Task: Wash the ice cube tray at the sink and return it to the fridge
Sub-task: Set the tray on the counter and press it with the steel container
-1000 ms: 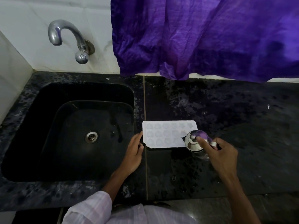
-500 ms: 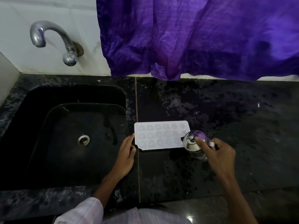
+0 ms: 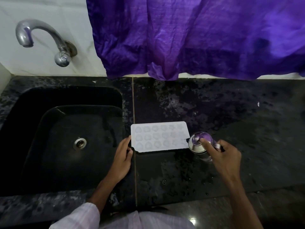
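A white ice cube tray point(image 3: 158, 138) with shell-shaped cells lies flat on the black stone counter point(image 3: 214, 113), just right of the sink point(image 3: 69, 139). My left hand point(image 3: 123, 158) rests at the tray's left end, fingertips touching its edge. My right hand point(image 3: 222, 156) holds a shiny steel cup point(image 3: 198, 143) by its side, tilted at the tray's right end, with the index finger across its rim. The cup's mouth faces the tray.
A curved steel tap point(image 3: 41, 40) sticks out of the white wall above the sink's back left. The drain point(image 3: 80, 143) sits mid-basin. A purple cloth point(image 3: 198, 35) hangs over the counter's back edge. Water drops speckle the counter near its front.
The view has shifted a little; both hands, the tray and the cup keep the same places relative to each other.
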`<state>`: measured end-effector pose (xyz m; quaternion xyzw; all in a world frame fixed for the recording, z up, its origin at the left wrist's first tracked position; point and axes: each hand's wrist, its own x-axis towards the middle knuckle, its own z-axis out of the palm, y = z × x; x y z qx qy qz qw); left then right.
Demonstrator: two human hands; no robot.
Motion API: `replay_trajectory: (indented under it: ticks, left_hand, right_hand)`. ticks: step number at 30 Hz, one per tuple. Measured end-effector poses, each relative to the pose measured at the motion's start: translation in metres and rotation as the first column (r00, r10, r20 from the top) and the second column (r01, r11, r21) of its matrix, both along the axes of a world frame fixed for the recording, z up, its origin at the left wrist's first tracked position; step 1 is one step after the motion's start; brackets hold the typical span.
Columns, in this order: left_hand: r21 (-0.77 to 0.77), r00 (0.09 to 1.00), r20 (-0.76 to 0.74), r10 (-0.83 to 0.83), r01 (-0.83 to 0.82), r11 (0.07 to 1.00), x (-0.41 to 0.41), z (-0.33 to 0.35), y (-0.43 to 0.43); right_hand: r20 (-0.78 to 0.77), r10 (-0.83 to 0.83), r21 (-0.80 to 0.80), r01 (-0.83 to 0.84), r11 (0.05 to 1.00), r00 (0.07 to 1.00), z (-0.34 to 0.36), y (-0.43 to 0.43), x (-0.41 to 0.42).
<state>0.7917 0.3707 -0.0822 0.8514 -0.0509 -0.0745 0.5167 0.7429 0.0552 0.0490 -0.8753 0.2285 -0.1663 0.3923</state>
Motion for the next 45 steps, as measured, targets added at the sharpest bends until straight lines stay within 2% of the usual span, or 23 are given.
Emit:
replay_trajectory:
  ticks: [20, 35, 41, 45]
  left_hand:
    - [0.035, 0.999, 0.016, 0.049, -0.05, 0.998, -0.001, -0.007, -0.003]
    - [0.015, 0.998, 0.015, 0.068, -0.068, 0.998, -0.001, 0.0, -0.008]
    - [0.02, 0.998, 0.016, 0.063, -0.063, 0.998, -0.001, 0.002, -0.009]
    - [0.021, 0.996, -0.006, 0.084, -0.084, 0.996, -0.002, 0.001, -0.009]
  right_hand:
    - [-0.013, -0.031, 0.007, 0.031, 0.999, 0.999, 0.004, -0.025, 0.008]
    - [0.002, 0.019, -0.013, -0.019, 1.0, 1.0, 0.003, -0.029, 0.031]
    - [0.011, 0.061, 0.008, -0.061, 0.998, 0.998, 0.003, -0.018, 0.035]
    - [0.03, 0.106, 0.089, -0.108, 0.99, 0.994, 0.007, -0.003, 0.034]
